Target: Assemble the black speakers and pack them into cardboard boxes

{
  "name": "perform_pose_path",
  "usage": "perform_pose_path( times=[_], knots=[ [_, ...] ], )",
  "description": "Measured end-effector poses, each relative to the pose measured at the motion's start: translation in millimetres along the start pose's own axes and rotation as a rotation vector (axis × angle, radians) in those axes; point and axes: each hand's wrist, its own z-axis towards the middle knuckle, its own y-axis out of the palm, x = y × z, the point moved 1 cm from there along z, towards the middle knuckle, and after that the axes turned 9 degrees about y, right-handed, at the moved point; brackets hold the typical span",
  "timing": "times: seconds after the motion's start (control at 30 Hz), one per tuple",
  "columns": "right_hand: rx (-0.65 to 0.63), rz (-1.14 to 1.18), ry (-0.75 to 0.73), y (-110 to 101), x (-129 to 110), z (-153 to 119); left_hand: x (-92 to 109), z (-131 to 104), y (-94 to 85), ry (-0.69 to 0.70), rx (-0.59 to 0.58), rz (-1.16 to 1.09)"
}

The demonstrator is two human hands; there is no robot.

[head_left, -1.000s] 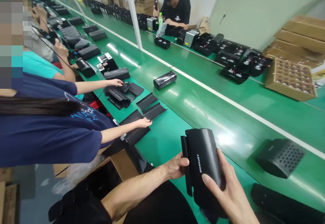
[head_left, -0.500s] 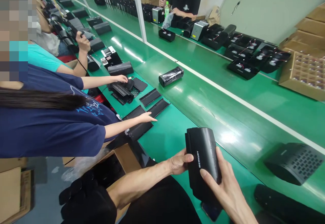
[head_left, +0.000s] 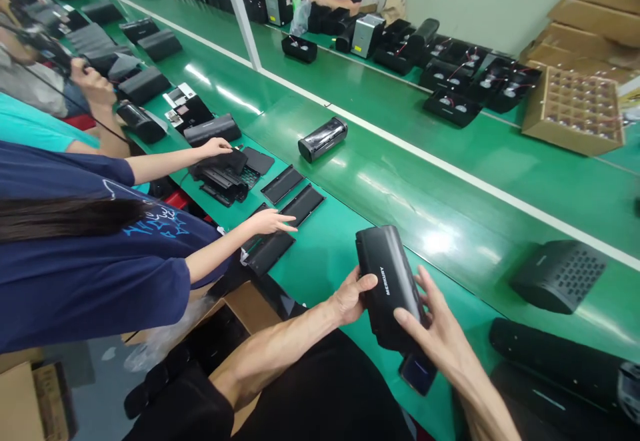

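Between my two hands is a black speaker casing [head_left: 393, 287] with MERKURY in white letters, tilted above the green bench. My left hand [head_left: 354, 295] grips its left edge, thumb on the front. My right hand [head_left: 443, 327] holds the lower right side, with its thumb on the front and its index finger lifted off the edge; the other fingertips are partly hidden. Just below the casing lies a dark phone-like slab [head_left: 418, 373]. To the right, a black speaker body [head_left: 540, 274] with a perforated end stands on the green surface.
A co-worker's hand [head_left: 273, 221] is over flat black panels [head_left: 303, 206] at left. Another black casing [head_left: 323, 139] lies on the green line [head_left: 380, 161]. Several black units [head_left: 565, 361] are at lower right. An open carton [head_left: 250, 307] sits below the bench edge.
The view has shifted, so most things appear further left. My right fingers have loosened from the casing's edge, and the casing appears slightly higher and turned. The co-worker's near hand has spread its fingers.
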Motion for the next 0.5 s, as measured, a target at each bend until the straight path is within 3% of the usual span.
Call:
perform_pose_path(
  times=[0.13,0.2,0.27,0.33,0.4,0.47,0.5],
  knots=[
    [0.31,0.071,0.042,47,14,-32,-9,4,-6.3,0.027,0.194,0.0],
    [0.432,0.108,0.057,69,15,-37,-13,4,-9.6,0.032,0.243,0.054],
    [0.483,0.177,0.091,76,17,-36,-11,2,-15.1,0.004,0.248,0.146],
    [0.422,0.268,0.136,67,24,-36,3,-3,-23.7,-0.079,0.198,0.246],
    [0.309,0.365,0.193,48,36,-44,30,-8,-34.3,-0.125,0.148,0.342],
    [0.157,0.435,0.244,30,49,-59,62,-10,-42.8,-0.078,0.098,0.476],
    [0.078,0.455,0.261,24,54,-67,76,-11,-44.9,-0.073,0.018,0.568]
  ],
)
